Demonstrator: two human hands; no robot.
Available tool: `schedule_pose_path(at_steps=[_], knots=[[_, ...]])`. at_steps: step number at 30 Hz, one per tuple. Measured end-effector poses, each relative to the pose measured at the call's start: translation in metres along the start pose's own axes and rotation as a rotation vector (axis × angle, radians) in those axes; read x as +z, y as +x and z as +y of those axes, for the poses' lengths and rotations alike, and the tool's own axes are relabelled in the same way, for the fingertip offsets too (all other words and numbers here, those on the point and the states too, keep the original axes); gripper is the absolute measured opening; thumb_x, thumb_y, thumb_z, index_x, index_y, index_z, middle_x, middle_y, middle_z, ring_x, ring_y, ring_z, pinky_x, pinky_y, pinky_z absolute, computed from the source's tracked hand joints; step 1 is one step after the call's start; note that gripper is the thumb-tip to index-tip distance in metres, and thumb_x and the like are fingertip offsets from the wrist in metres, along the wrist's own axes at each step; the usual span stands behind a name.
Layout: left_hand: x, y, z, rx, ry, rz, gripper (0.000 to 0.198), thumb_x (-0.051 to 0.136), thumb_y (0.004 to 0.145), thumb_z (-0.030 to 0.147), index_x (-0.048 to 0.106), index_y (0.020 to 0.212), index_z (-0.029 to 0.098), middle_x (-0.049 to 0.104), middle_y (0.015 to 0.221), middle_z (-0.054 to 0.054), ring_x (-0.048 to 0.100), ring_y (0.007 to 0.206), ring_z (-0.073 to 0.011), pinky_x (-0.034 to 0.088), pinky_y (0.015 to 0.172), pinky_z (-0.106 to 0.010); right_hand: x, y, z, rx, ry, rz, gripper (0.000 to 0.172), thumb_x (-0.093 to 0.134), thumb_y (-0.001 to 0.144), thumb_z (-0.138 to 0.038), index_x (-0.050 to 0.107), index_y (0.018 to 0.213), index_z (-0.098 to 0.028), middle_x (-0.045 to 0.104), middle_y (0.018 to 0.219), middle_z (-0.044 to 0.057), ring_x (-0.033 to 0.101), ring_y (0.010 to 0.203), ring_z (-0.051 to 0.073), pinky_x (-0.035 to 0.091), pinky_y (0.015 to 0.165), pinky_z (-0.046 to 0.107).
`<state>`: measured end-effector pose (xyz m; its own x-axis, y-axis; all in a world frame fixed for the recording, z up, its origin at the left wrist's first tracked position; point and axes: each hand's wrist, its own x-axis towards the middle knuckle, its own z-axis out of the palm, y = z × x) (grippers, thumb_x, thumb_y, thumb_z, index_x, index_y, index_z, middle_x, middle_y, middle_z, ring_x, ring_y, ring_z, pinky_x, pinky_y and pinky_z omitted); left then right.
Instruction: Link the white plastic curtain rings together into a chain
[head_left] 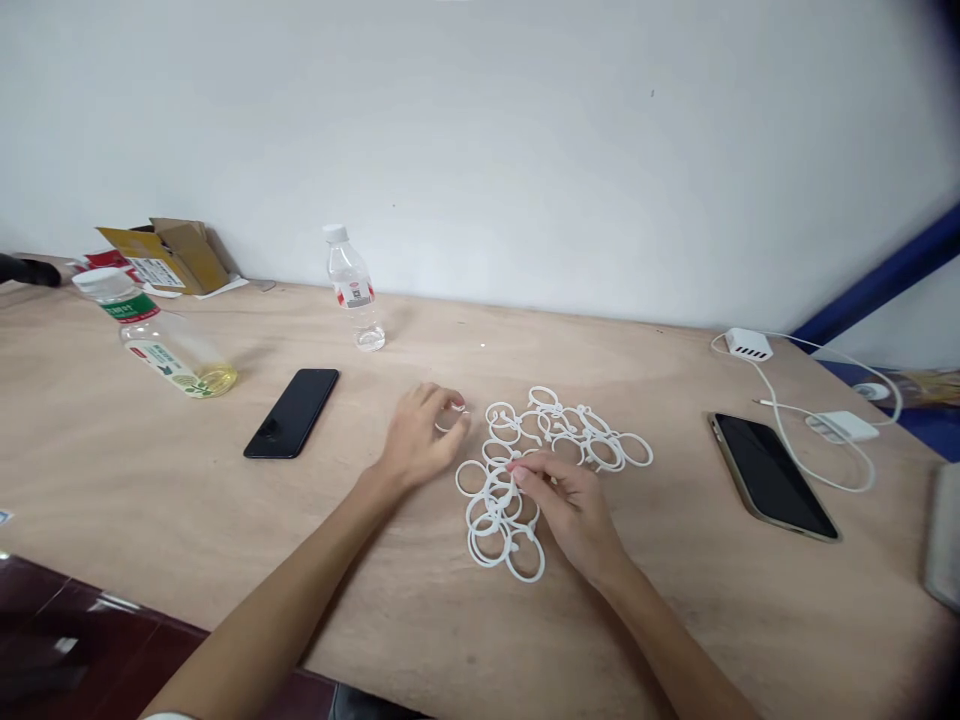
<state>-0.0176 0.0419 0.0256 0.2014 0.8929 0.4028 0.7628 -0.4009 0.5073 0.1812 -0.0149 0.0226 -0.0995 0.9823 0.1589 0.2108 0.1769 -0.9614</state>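
Worktop [420, 600]: white rings [489, 522] lie loose in a heap right of its middle, trailing off toward the back edge. Your right hand [574, 510] pinches thumb and forefinger together on one ring [512, 490] over the heap. Your left hand [420, 437], just beside, curls part-closed about a lone ring [458, 408]; cannot tell if it is gripped. Light-cased phone [776, 477] near the right edge.
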Motion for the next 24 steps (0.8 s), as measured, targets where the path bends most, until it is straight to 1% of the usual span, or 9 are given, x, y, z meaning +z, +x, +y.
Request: schedule_pose_path(at_steps=[2, 4, 7, 11, 14, 17, 20, 22, 24], knots=[[-0.002, 0.004, -0.015, -0.101, 0.167, -0.051, 0.038, 0.057, 0.079, 0.044, 0.058, 0.110, 0.020, 0.059, 0.111, -0.009, 0.052, 0.106, -0.0287, 0.039, 0.096, -0.045, 0.000, -0.001, 0.001, -0.065, -0.095, -0.035, 0.017, 0.060, 0.081, -0.028, 0.073, 0.072, -0.021, 0.068, 0.080, 0.004, 0.062, 0.077, 0.019, 0.048, 0.065, 0.030], [-0.003, 0.007, -0.026, -0.123, 0.253, -0.149, 0.051, 0.061, 0.075, 0.050, 0.057, 0.116, 0.021, 0.058, 0.116, -0.011, 0.050, 0.110, -0.0330, 0.038, 0.096, -0.050, 0.001, -0.001, 0.003, -0.104, -0.176, -0.031, 0.015, 0.061, 0.080, -0.024, 0.074, 0.072, -0.022, 0.067, 0.080, 0.005, 0.062, 0.078, 0.019, 0.048, 0.064, 0.030], [-0.002, 0.007, -0.034, -0.084, 0.256, -0.207, 0.042, 0.059, 0.077, 0.050, 0.062, 0.109, 0.023, 0.061, 0.112, -0.009, 0.052, 0.106, -0.0326, 0.038, 0.095, -0.050, 0.001, 0.000, 0.005, -0.147, -0.259, 0.027, 0.014, 0.060, 0.081, -0.024, 0.073, 0.076, -0.022, 0.067, 0.079, 0.005, 0.061, 0.080, 0.020, 0.048, 0.069, 0.032], [0.001, 0.006, -0.029, -0.014, 0.196, -0.195, 0.036, 0.061, 0.079, 0.044, 0.062, 0.105, 0.020, 0.064, 0.105, -0.007, 0.055, 0.102, -0.0273, 0.041, 0.095, -0.044, -0.001, 0.003, 0.006, -0.117, -0.282, 0.133, 0.017, 0.059, 0.082, -0.027, 0.070, 0.071, -0.021, 0.068, 0.077, 0.004, 0.060, 0.078, 0.019, 0.046, 0.071, 0.032], [0.005, 0.003, -0.015, 0.153, 0.067, -0.097, 0.037, 0.064, 0.080, 0.038, 0.057, 0.111, 0.018, 0.065, 0.099, -0.007, 0.058, 0.094, -0.0232, 0.046, 0.088, -0.039, -0.002, 0.005, 0.006, 0.008, -0.248, 0.180, 0.021, 0.057, 0.084, -0.034, 0.071, 0.075, -0.020, 0.068, 0.073, 0.002, 0.058, 0.070, 0.018, 0.043, 0.068, 0.030], [0.009, -0.004, 0.003, 0.412, -0.034, 0.008, 0.038, 0.063, 0.083, 0.030, 0.053, 0.117, 0.018, 0.065, 0.093, -0.007, 0.058, 0.086, -0.0205, 0.048, 0.080, -0.036, -0.002, 0.006, 0.004, 0.115, -0.136, 0.183, 0.031, 0.053, 0.086, -0.043, 0.071, 0.080, -0.019, 0.067, 0.070, 0.001, 0.058, 0.070, 0.017, 0.043, 0.067, 0.029], [0.014, -0.010, 0.018, 0.612, -0.077, 0.062, 0.043, 0.064, 0.082, 0.021, 0.048, 0.122, 0.017, 0.066, 0.094, -0.009, 0.058, 0.085, -0.0206, 0.049, 0.077, -0.035, -0.001, 0.007, 0.002, 0.156, -0.005, 0.184, 0.036, 0.055, 0.085, -0.049, 0.068, 0.070, -0.018, 0.064, 0.067, 0.000, 0.057, 0.069, 0.016, 0.043, 0.066, 0.028], [0.016, -0.013, 0.023, 0.669, -0.103, 0.088, 0.046, 0.064, 0.081, 0.016, 0.046, 0.124, 0.017, 0.066, 0.096, -0.010, 0.058, 0.086, -0.0206, 0.049, 0.076, -0.035, -0.002, 0.008, 0.000, 0.188, 0.097, 0.162, 0.036, 0.058, 0.082, -0.048, 0.064, 0.063, -0.018, 0.061, 0.063, 0.000, 0.056, 0.065, 0.015, 0.043, 0.064, 0.028], [0.016, -0.014, 0.026, 0.667, -0.140, 0.086, 0.045, 0.065, 0.081, 0.016, 0.047, 0.123, 0.018, 0.066, 0.097, -0.010, 0.058, 0.087, -0.0202, 0.049, 0.077, -0.034, -0.003, 0.009, 0.000, 0.215, 0.199, 0.150, 0.032, 0.063, 0.079, -0.045, 0.065, 0.063, -0.018, 0.061, 0.060, -0.001, 0.057, 0.063, 0.015, 0.045, 0.063, 0.028]])
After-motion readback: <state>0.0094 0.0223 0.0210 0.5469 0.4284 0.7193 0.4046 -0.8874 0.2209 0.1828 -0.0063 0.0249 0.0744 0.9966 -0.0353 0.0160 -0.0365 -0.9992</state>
